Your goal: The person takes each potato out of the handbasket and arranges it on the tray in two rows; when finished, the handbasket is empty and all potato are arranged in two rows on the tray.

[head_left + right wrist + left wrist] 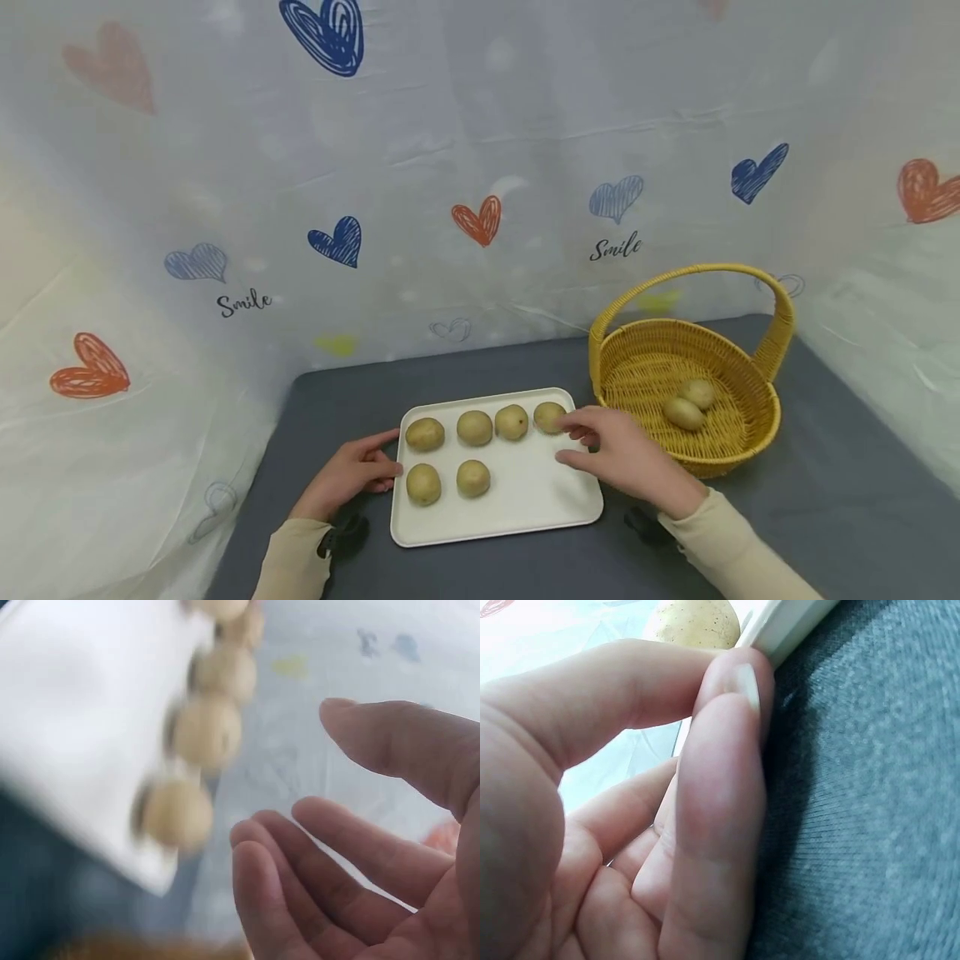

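On worktop: tray bearing six potatoes; left hand relaxed, fingers touching tray's left edge; right hand released beside rear-right potato; basket holds two.

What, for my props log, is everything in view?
potatoes: 8, yellow-brown, six on tray, two in basket
tray: 1, white, on table
basket: 1, yellow, right of tray
table: 1, dark grey, under tray
backdrop: 1, whitish, behind table
hearts: several, multicoloured, on backdrop
Smile words: 2, black, on backdrop
wrist items: 2, black, by sleeves
sleeves: 2, beige, on arms
left hand: 1, bare, tray's left edge
right hand: 1, bare, tray's right edge
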The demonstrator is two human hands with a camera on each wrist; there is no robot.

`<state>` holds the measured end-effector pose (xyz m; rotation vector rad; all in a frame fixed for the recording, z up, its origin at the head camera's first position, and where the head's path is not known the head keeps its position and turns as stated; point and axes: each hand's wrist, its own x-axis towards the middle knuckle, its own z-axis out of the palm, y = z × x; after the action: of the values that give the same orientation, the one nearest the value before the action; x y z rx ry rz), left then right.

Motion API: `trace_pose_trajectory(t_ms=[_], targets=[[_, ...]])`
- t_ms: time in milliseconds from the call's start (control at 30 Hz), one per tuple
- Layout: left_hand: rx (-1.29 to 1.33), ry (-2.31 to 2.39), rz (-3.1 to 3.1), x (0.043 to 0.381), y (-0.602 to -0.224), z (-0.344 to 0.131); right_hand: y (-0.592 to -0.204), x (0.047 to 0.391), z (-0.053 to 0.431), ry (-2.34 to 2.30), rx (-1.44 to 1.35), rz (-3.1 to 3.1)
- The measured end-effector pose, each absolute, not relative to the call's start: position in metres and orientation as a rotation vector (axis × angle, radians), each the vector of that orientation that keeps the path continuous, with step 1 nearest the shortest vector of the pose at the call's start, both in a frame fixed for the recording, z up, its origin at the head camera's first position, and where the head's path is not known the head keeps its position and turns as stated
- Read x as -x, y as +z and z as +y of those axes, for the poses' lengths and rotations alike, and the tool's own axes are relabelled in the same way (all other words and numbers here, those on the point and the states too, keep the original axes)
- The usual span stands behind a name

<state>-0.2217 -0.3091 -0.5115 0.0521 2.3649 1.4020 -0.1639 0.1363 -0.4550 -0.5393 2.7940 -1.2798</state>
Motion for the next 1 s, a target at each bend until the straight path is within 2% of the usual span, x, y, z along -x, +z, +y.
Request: trace_pose_trajectory(t_ms=[267,467,667,1000], targets=[[0.025,1.4,2.365,0.215,-0.511,-0.315,-0.427,0.155,0.225,-1.024,0.477,3.006],[0.031,1.384,2.371,0.214,-0.512,-0.319,-0.407,0.168,0.275,-0.875,0.412,3.021],[0.011,1.384,2.365,0.217,-0.514,-0.32,-0.404,0.195,0.304,-0.795,0.371,2.992],[-0.015,1.379,2.351,0.223,-0.514,-0.309,-0.411,0.229,0.325,-0.734,0.344,2.851]])
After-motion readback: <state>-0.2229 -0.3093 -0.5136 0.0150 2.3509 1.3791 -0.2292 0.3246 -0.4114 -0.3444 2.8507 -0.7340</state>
